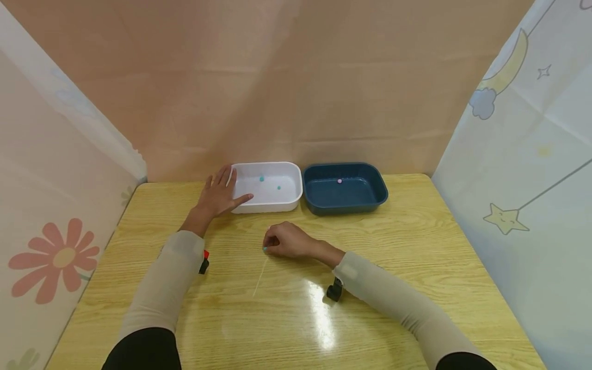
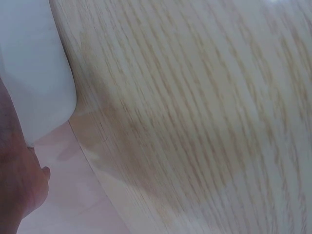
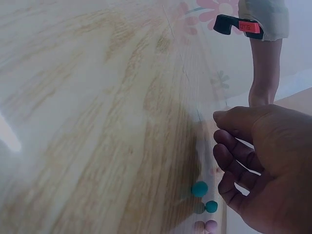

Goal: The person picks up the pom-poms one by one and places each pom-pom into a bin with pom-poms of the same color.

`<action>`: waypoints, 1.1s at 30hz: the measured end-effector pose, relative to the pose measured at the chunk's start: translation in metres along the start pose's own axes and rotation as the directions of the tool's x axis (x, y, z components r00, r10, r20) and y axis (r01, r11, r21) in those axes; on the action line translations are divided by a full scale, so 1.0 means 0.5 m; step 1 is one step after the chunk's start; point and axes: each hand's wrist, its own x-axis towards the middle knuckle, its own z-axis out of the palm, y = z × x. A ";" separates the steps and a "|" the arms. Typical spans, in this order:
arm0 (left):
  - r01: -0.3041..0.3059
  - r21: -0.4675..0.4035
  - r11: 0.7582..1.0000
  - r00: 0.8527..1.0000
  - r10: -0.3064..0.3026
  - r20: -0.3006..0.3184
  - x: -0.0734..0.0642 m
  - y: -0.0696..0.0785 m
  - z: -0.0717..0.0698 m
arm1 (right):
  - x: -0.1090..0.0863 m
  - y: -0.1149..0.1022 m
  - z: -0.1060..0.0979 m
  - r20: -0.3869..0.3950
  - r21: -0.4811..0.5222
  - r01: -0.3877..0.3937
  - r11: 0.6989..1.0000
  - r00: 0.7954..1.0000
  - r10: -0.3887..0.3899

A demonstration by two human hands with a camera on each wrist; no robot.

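On the near side of the white tray (image 1: 268,208), apart from it, our right hand (image 1: 290,240) seems to pinch a teal ball (image 1: 265,248) between thumb and forefinger, though the right wrist view hides the contact. A squeeze off the ball's middle could shoot it out, and the smooth table (image 1: 250,329) might let it roll wide of the white tray. Our other fingers curl close to two loose teal balls (image 3: 199,188) and a loose pink ball (image 3: 211,225) on the table — the head view does not show these, so we could knock them unseen. We judge them to lie on the white tray's near side too, but cannot fix the spot.

Our left hand (image 1: 216,198) lies with fingers spread at the white tray's left end, thumb over the near rim; leaning hard there might tilt the tray and set the two teal balls (image 1: 261,179) inside rolling. A bump to the blue tray (image 1: 344,209), just right of the white tray, could do the same to its single pink ball (image 1: 339,181).

The pinched ball is small and blue-green, mostly covered by fingertips. The loose ones look round and evenly coloured; one teal looks bigger — perhaps only nearer the lens.
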 end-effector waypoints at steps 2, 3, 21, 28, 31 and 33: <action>-0.001 -0.001 1.000 1.000 0.001 -0.002 0.000 0.000 0.001 | -0.001 0.000 -0.002 -0.009 0.000 0.012 1.000 1.000 -0.012; 0.000 0.001 1.000 1.000 0.000 -0.003 0.001 0.000 0.002 | -0.001 0.000 -0.003 -0.013 -0.002 0.018 1.000 1.000 -0.018; 0.002 0.009 1.000 1.000 -0.002 -0.015 0.004 -0.003 0.009 | -0.006 -0.002 -0.049 -0.042 -0.063 -0.021 0.998 0.999 0.018; 0.004 0.010 1.000 1.000 -0.004 -0.012 0.004 -0.001 0.007 | -0.005 0.004 -0.068 -0.067 -0.063 0.002 0.998 0.998 -0.006; 0.005 0.015 1.000 1.000 -0.005 -0.014 0.004 -0.001 0.008 | -0.003 0.007 -0.079 -0.079 -0.068 0.018 0.998 0.997 -0.023; 0.004 0.017 1.000 1.000 -0.004 -0.018 0.005 -0.001 0.009 | -0.003 0.008 -0.086 -0.089 -0.079 0.024 0.997 0.996 -0.031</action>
